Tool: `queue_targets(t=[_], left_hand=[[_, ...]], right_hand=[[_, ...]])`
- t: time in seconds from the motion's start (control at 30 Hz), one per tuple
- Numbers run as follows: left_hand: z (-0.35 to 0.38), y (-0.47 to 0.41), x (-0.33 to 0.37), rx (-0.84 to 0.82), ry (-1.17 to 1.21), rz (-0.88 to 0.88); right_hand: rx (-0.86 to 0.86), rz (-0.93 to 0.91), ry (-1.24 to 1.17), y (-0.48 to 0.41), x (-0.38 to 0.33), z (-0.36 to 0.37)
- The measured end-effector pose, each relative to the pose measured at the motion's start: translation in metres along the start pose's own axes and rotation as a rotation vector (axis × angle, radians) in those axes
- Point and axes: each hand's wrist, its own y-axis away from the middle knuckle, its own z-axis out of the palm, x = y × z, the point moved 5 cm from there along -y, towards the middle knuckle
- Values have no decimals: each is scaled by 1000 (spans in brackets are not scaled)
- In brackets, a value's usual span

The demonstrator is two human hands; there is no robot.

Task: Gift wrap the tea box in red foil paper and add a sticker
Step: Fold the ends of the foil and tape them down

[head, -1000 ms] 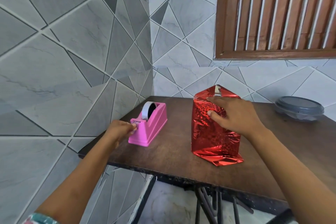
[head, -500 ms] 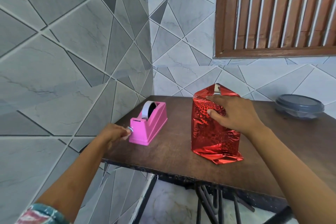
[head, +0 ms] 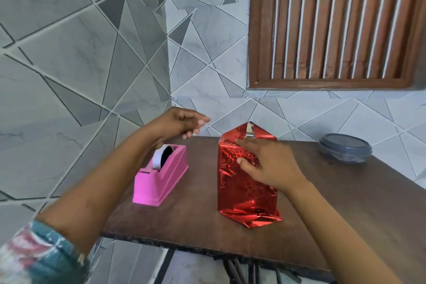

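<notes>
The tea box (head: pixel 242 189), wrapped in shiny red foil, stands upright mid-table with its top folded into a peak and crumpled foil at its base. My right hand (head: pixel 265 163) lies on its upper front and holds the fold down. My left hand (head: pixel 182 122) hovers above the pink tape dispenser (head: pixel 166 182), left of the box and apart from it. Its thumb and fingers are pinched on a small clear piece of tape that barely shows at the fingertips. A white tape roll (head: pixel 158 157) sits in the dispenser. No sticker is in view.
The brown table (head: pixel 345 214) stands in a corner, with tiled walls to the left and behind. A grey lidded container (head: pixel 345 147) sits at the back right. A wooden louvred window (head: pixel 334 25) is above. The near table edge is close to me.
My left hand has left the dispenser's cutter at the table's near-left edge and risen up and to the right, above the dispenser. My right hand has stayed on the box.
</notes>
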Motion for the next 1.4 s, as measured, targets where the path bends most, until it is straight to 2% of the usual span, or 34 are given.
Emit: queue_targets(t=[0.1,0.23,0.4,0.57,0.7,0.83,1.0,1.07,1.27,1.33,1.4], left_hand=[[31,-29,17,-207,-58,-15],[57,-62,22,-354,-114,-134],[67,-81,16,-493,-248,-269],[67,-89,9,-557,-302,-344],[67,-93,6,-580,-366,-372],[72,-101,8,-604,-566,-408],[69,-108,10,-530,-757,-447],[61,-107,0,-510,-740,-464],[38,-88,-34,-434,-452,-483],[23,-80,-39,-434,-500,-494],[9,-75,-38,-359,-554,-466]], right_hand=[[-11,-10,4,1,0,1],[-7,-8,11,0,1,1],[48,-10,41,2,1,-1],[66,-26,35,1,2,1],[56,-31,37,0,3,2],[33,-35,55,-1,3,4],[-18,-58,51,-3,2,5],[-4,-64,48,-3,3,5],[19,-36,16,-3,1,4],[8,-29,18,-3,1,2],[-3,-21,21,-3,2,2]])
